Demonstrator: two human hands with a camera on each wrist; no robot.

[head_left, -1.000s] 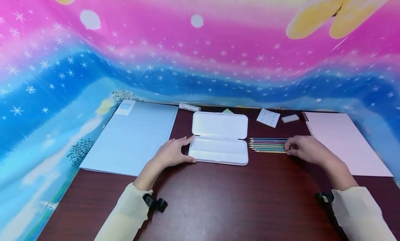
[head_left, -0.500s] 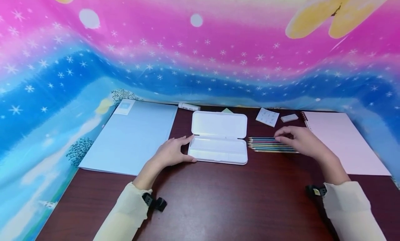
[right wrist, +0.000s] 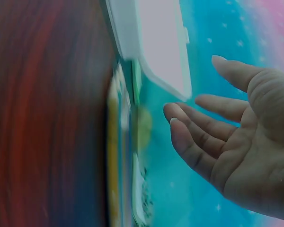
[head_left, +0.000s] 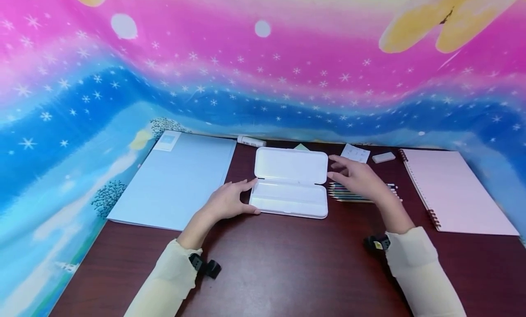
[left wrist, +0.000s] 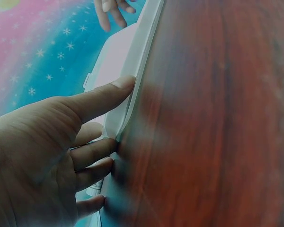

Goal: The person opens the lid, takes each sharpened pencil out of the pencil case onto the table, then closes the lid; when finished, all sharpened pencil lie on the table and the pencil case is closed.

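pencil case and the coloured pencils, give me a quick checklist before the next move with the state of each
1. Pencil case open, lid laid back: ok.
2. Tray of the case free to take things: ok, it looks bare in the head view.
3. Left hand steadies the case at its left end, thumb on the front edge, fingers straight: ok.
4. Right hand has a grip on the pencils: not ok, it hovers open over them and holds nothing.
5. Coloured pencils lie together in a row right of the case, tips toward it: ok.
6. Number of pencils: cannot tell, the hand covers part of the row.
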